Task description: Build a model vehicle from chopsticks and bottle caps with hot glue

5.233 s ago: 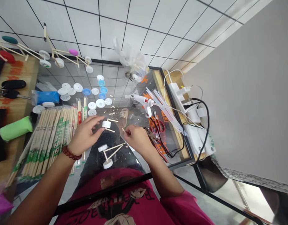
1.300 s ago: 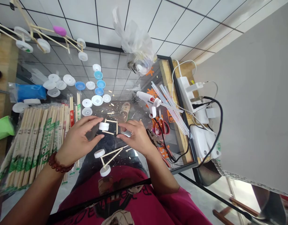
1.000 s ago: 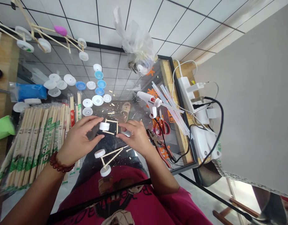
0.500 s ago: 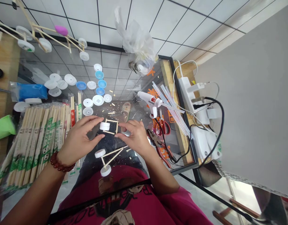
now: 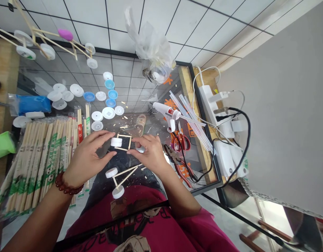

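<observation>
In front of me is a small U-shaped frame of wooden sticks (image 5: 124,136) with a white bottle-cap wheel (image 5: 116,142) at its left end. My left hand (image 5: 91,151) has thumb and forefinger closed around that end, one at each stick tip. The right-hand crosspiece is held between the thumb and fingertips of my right hand (image 5: 148,151). Nearer my body lies a triangular stick frame (image 5: 126,176) with a white cap wheel (image 5: 111,172) and another white cap wheel (image 5: 118,191) on its axle.
Wrapped chopsticks (image 5: 38,161) lie left, below white and blue caps (image 5: 109,84). A stick model with cap wheels (image 5: 47,51) stands far left. To the right are a hot glue gun (image 5: 166,113), glue sticks (image 5: 194,122), scissors (image 5: 180,140), pliers (image 5: 177,162), and a corded power strip (image 5: 216,108).
The whole view has shifted slightly, with things a little further left. Both hands keep the same grip on the small stick frame.
</observation>
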{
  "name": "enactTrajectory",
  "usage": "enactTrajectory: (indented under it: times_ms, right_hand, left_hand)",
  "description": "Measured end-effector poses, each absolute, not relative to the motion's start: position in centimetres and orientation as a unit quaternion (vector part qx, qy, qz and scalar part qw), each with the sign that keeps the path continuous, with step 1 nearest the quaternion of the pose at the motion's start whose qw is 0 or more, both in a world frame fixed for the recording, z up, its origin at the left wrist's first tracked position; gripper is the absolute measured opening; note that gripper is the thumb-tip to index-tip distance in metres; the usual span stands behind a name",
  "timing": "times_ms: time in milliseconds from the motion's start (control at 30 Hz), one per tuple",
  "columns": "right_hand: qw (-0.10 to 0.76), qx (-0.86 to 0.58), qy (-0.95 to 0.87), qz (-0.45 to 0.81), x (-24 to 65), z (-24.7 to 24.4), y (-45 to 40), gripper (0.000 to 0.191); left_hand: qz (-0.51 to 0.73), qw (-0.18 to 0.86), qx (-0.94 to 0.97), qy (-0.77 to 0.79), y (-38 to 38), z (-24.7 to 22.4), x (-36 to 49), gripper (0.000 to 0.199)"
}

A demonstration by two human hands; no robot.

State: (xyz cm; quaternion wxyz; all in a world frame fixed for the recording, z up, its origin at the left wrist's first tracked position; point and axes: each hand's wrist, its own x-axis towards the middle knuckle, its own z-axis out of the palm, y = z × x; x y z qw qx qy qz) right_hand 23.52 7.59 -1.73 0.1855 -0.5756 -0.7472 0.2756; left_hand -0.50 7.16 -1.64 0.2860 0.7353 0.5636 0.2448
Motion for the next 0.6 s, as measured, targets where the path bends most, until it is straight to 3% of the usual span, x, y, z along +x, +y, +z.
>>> enactTrajectory:
  times_ms: [200,433,600]
  right_hand:
    - [0.201,-0.551,-0.738,0.332,24.5,-1.7,8.0,0.048]
    - [0.206,-0.504,-0.770,0.331,25.4,-1.8,8.4,0.030]
    - [0.192,-0.511,-0.777,0.314,25.0,-1.6,8.3,0.032]
  left_hand:
    - [0.231,0.285,0.735,0.570,7.2,-1.4,-0.6,0.047]
    - [0.219,0.288,0.723,0.588,7.4,-1.0,-0.4,0.050]
    - [0.233,0.284,0.729,0.577,7.5,-1.4,-0.5,0.050]
